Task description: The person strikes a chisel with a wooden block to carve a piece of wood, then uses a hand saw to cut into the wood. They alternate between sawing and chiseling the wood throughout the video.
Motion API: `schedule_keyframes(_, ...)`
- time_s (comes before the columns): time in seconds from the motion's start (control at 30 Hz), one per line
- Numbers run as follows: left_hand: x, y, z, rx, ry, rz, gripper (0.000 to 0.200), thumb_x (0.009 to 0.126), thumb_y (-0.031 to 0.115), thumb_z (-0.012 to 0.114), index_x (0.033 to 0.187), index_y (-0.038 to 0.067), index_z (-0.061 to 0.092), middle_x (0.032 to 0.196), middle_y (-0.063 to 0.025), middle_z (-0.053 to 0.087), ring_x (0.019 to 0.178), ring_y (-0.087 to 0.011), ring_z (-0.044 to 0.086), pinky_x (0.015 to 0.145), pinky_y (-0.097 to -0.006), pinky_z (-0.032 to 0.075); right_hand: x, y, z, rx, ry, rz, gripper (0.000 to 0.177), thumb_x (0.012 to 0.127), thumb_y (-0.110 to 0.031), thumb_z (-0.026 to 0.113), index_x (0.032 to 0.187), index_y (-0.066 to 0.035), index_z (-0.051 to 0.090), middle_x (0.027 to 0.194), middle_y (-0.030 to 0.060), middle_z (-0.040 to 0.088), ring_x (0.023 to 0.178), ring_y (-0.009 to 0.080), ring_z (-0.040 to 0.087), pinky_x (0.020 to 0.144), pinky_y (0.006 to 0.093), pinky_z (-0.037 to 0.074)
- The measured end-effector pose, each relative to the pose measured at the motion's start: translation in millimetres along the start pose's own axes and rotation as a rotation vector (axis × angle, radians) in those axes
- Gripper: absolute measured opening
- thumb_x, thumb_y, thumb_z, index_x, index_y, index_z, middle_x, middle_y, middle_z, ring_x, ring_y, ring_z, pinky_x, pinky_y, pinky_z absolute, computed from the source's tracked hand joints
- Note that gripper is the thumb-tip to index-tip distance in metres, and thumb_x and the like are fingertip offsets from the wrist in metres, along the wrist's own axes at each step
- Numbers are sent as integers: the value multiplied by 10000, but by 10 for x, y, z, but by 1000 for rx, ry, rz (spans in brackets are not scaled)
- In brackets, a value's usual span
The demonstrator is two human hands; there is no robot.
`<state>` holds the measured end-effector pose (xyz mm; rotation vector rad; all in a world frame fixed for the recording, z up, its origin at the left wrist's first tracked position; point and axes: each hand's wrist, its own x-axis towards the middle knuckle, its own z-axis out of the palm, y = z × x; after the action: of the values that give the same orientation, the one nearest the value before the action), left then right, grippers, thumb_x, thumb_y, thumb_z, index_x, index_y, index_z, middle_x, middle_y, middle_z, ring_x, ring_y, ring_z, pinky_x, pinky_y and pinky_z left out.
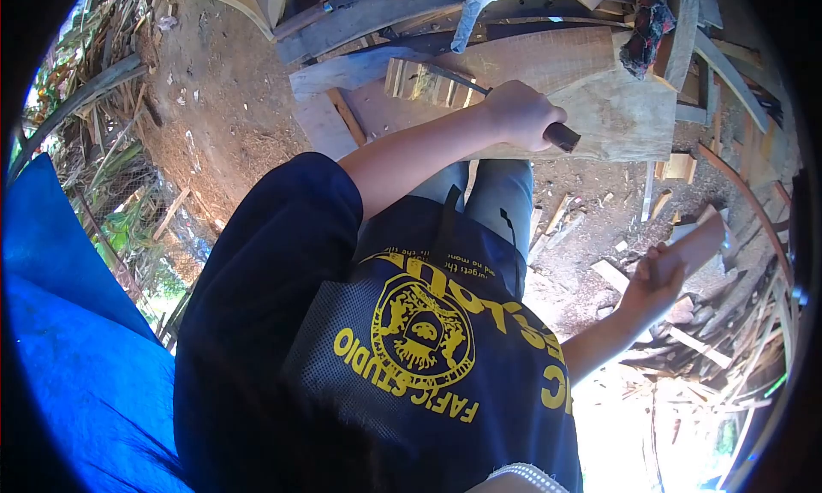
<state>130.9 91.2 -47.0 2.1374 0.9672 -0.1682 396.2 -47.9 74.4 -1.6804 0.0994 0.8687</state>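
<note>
My left hand [521, 118] is closed around the dark handle [562, 137] of a tool with a thin metal shaft. The shaft [462, 80] reaches left over a notched wooden block [419, 83], which lies on a wide pale board [591, 107] in front of my knees. Whether the tip touches the block, I cannot tell. Off to the right, away from the board, my right hand [652, 289] grips a flat brown wooden piece [695, 243], its far end pointing up and right.
Curved and straight planks [368, 23] lie behind the board. A cloth-wrapped object [473, 17] and a dark red bundle [648, 41] rest among them. Offcuts and sticks [728, 330] cover the ground at right. A blue sheet [68, 339] is at left, below brush and branches.
</note>
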Motion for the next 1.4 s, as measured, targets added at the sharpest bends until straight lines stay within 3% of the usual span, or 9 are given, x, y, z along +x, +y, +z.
schedule_keyframes(0.1,29,3,-20,-17,35,-7,218,761,346,595,877,178,672,721,-76,677,660,-278,672,584,-420,522,-220,424,497,-207,320,-208,408,980,-319,417,1125,62,443,1013,193,563,889,206,569,496,231,445)
schedule_keyframes(0.17,80,-28,37,-47,59,-12,232,754,352,594,866,164,673,715,-81,676,659,-281,673,585,-420,523,-505,840,610,-1056,-649,-518,363,967,-293,447,1136,27,471,947,178,597,816,200,606,519,250,461)
schedule_keyframes(0.23,58,-39,125,16,15,-40,245,748,357,598,867,157,672,710,-86,675,659,-281,674,586,-420,524,-667,865,833,-564,-612,425,328,942,-283,502,1109,0,502,834,147,618,666,177,617,489,242,443)
schedule_keyframes(0.5,127,-209,89,-17,227,-69,288,710,387,637,807,115,642,646,-97,657,574,-288,652,521,-415,506,-205,262,757,-177,404,-183,325,975,-269,438,1073,30,520,925,123,606,829,172,594,653,250,470)
schedule_keyframes(0.6,148,-233,34,-5,76,-144,310,718,357,623,888,99,654,744,-107,683,682,-286,680,599,-423,531,-646,754,978,-970,-423,264,474,879,-235,571,1273,9,470,925,110,607,829,140,585,589,237,423)
schedule_keyframes(0.63,113,-207,54,-20,65,-144,310,718,357,623,888,99,654,744,-107,683,682,-286,680,599,-423,531,-783,911,1081,-427,-557,374,351,830,-305,624,1036,-36,530,784,123,637,514,139,545,411,182,331)
schedule_keyframes(0.97,14,-306,164,-21,110,-100,291,706,352,634,865,109,633,675,-99,661,608,-294,658,547,-424,516,48,557,606,116,242,-231,261,941,-196,478,1096,14,481,854,108,580,735,177,598,411,245,419)
schedule_keyframes(1.1,-30,-388,48,-4,92,-133,256,698,313,643,856,113,621,681,-104,661,617,-297,660,555,-430,518,-703,1057,950,-450,-476,478,309,902,-240,577,1050,21,505,769,140,609,506,174,561,391,217,364)
schedule_keyframes(1.4,-154,-233,-70,8,65,-114,345,686,329,661,962,122,630,736,-110,675,639,-300,664,559,-430,525,79,437,130,-155,-169,274,384,942,-281,531,1154,18,417,864,145,596,615,192,590,396,197,360)
